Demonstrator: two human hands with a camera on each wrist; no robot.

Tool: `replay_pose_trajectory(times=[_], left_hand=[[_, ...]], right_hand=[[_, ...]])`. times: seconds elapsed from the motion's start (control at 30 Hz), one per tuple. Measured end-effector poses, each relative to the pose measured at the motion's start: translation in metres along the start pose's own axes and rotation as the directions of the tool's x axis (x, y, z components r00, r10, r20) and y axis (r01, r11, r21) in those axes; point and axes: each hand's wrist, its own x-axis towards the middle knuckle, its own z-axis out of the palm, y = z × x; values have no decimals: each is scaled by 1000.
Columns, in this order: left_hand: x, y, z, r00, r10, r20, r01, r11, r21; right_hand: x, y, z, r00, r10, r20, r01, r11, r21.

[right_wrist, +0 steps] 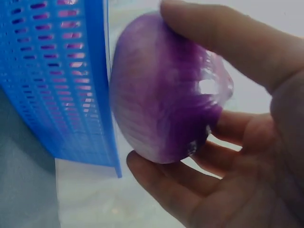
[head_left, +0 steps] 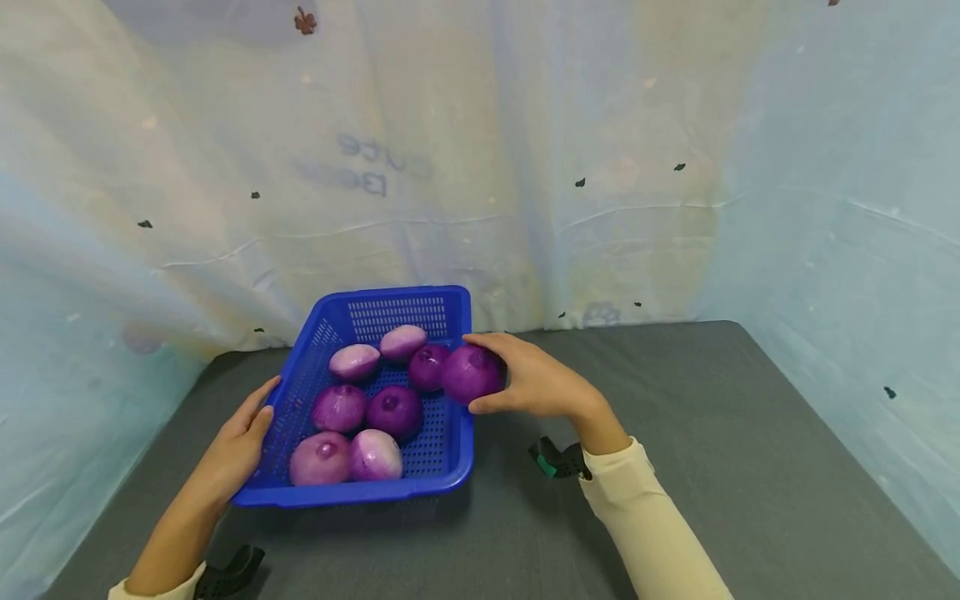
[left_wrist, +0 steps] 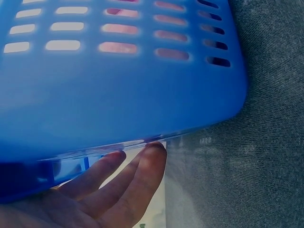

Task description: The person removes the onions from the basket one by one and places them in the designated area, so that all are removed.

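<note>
A purple onion [head_left: 471, 374] is held in my right hand [head_left: 536, 377] over the right rim of a blue plastic basket [head_left: 352, 497]. Thumb and fingers curve around that onion [right_wrist: 161, 90] in the right wrist view, close beside the basket's slotted wall [right_wrist: 61, 95]. At the basket's left rim, my left hand [head_left: 236, 446] grips the edge. The left wrist view shows its fingertips [left_wrist: 154, 152] at the rim. Inside the basket lie several more purple onions, among them a dark one [head_left: 395, 412] in the middle and a paler one [head_left: 321, 458] near the front.
The basket stands on a dark grey cloth-covered table [head_left: 675, 433], toward its left side. Behind the table hangs a pale patterned curtain [head_left: 480, 167], with more of it along both sides. Black straps [head_left: 558, 458] are on both wrists.
</note>
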Motion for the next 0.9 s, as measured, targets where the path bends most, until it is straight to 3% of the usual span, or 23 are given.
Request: replay_pose_trajectory(times=[0.33, 0.6, 0.9], left_hand=[[1, 1, 1, 1000, 1, 5, -1, 1000, 0], [-1, 1, 1, 1000, -3, 2, 3, 1000, 9], [-2, 3, 0, 1000, 8, -8, -8, 1000, 5]], right_hand=[[4, 23, -8, 988, 66, -137, -65, 998, 12], [16, 56, -3, 973, 156, -173, -165, 985, -42], [17, 81, 0, 960, 176, -216, -185, 982, -23]])
